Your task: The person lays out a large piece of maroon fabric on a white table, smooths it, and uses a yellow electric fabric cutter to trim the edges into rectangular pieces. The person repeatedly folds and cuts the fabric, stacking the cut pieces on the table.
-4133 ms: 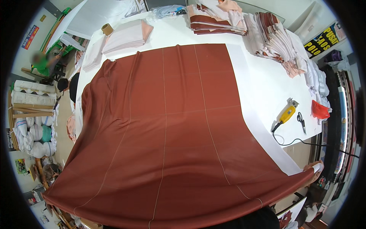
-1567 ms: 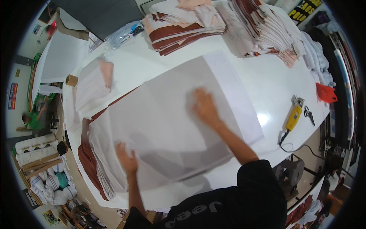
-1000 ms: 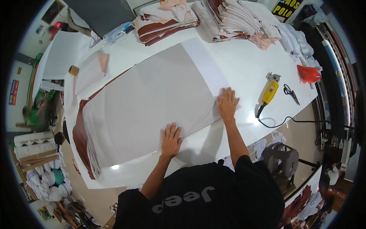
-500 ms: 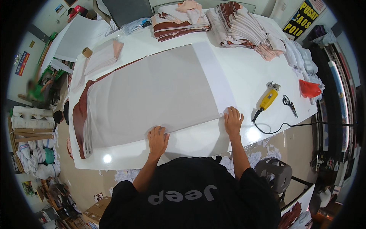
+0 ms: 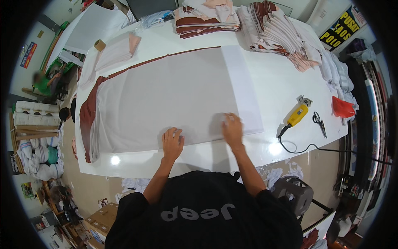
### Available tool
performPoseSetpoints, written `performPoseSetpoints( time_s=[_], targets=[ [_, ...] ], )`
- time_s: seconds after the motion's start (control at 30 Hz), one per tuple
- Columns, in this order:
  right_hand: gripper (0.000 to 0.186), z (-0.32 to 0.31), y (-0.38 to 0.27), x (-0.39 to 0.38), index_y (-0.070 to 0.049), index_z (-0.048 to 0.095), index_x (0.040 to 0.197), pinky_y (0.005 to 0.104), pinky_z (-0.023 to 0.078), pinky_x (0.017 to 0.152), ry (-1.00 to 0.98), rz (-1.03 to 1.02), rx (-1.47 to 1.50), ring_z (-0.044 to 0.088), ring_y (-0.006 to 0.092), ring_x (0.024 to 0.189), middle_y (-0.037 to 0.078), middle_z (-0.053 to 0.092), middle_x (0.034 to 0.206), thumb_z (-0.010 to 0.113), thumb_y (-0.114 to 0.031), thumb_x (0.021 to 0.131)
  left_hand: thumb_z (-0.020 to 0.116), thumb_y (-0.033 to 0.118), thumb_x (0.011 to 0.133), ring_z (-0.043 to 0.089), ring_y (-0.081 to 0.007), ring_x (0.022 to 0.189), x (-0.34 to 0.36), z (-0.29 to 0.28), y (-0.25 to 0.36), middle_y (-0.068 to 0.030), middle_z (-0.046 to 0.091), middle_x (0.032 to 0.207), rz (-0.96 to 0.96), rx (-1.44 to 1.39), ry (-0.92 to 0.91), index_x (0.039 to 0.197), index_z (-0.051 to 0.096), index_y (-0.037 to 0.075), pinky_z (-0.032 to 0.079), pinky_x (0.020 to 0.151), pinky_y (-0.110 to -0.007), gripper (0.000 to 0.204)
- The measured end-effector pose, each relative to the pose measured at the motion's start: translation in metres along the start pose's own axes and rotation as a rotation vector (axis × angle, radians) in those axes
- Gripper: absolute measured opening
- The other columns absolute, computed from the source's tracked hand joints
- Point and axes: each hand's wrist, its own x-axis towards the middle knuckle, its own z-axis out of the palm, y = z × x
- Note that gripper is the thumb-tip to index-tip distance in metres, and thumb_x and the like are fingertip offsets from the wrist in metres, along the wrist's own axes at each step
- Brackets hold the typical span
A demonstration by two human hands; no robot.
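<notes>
A wide stack of pale grey-white fabric [image 5: 166,93] lies flat on the white table, with a brown fabric edge [image 5: 88,112] showing at its left end and along its far side. At its right end, a white strip [image 5: 244,91] sticks out from under the grey top layer. On the fabric's near edge rests my left hand [image 5: 173,142], open with its fingers loosely bent. My right hand [image 5: 232,128] is over the fabric close to the white strip, open and slightly blurred, holding nothing visible.
A yellow electric rotary cutter [image 5: 297,115] with a black cord and black scissors [image 5: 319,123] lie at the right of the table. Folded brown and white fabric piles [image 5: 207,20] stand at the back. A tape roll [image 5: 99,45] sits at the far left; a grey stool [image 5: 293,193] stands nearby.
My right hand has moved left from the fabric's near right corner onto its surface. The left hand stays at the near edge. The whole view has shifted slightly.
</notes>
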Motion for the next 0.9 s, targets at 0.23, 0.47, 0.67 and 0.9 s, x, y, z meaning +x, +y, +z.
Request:
performPoseSetpoints(
  time_s=[0.23, 0.47, 0.67, 0.9],
  targets=[
    [0.037, 0.102, -0.097, 0.118, -0.008, 0.07, 0.132, 0.0527, 0.053, 0.097, -0.257, -0.425, 0.073, 0.064, 0.0341, 0.119, 0.014, 0.066, 0.13, 0.066, -0.02, 0.097, 0.076, 0.017, 0.091, 0.058, -0.0331, 0.125, 0.062, 0.029, 0.004, -0.0106, 0.062, 0.128, -0.006, -0.021, -0.07, 0.12, 0.071, 0.011, 0.042, 0.107, -0.053, 0.03],
    [0.04, 0.146, -0.042, 0.26, -0.011, 0.068, 0.135, 0.0499, 0.053, 0.094, -0.081, -0.32, -0.16, 0.061, 0.0305, 0.116, 0.009, 0.063, 0.127, 0.07, -0.024, 0.098, 0.075, 0.017, 0.092, 0.058, -0.0324, 0.126, 0.095, 0.059, 0.025, -0.0099, 0.061, 0.13, 0.054, -0.037, -0.213, 0.123, 0.069, 0.013, 0.043, 0.109, -0.055, 0.032],
    [0.038, 0.135, 0.039, 0.338, -0.011, 0.07, 0.134, 0.0502, 0.051, 0.093, 0.07, -0.116, -0.304, 0.061, 0.0298, 0.115, 0.006, 0.064, 0.128, 0.069, -0.028, 0.1, 0.075, 0.021, 0.093, 0.054, -0.032, 0.137, 0.125, 0.095, 0.061, -0.0108, 0.059, 0.139, 0.191, -0.07, -0.265, 0.124, 0.07, 0.014, 0.039, 0.118, -0.057, 0.031],
    [0.043, 0.106, 0.102, 0.368, -0.012, 0.069, 0.142, 0.0517, 0.051, 0.096, 0.094, -0.013, -0.375, 0.061, 0.0315, 0.119, 0.007, 0.065, 0.136, 0.064, -0.033, 0.104, 0.072, 0.026, 0.098, 0.042, -0.034, 0.154, 0.149, 0.125, 0.099, -0.0124, 0.053, 0.156, 0.35, -0.122, -0.378, 0.133, 0.069, 0.016, 0.031, 0.128, -0.063, 0.037]
  ],
)
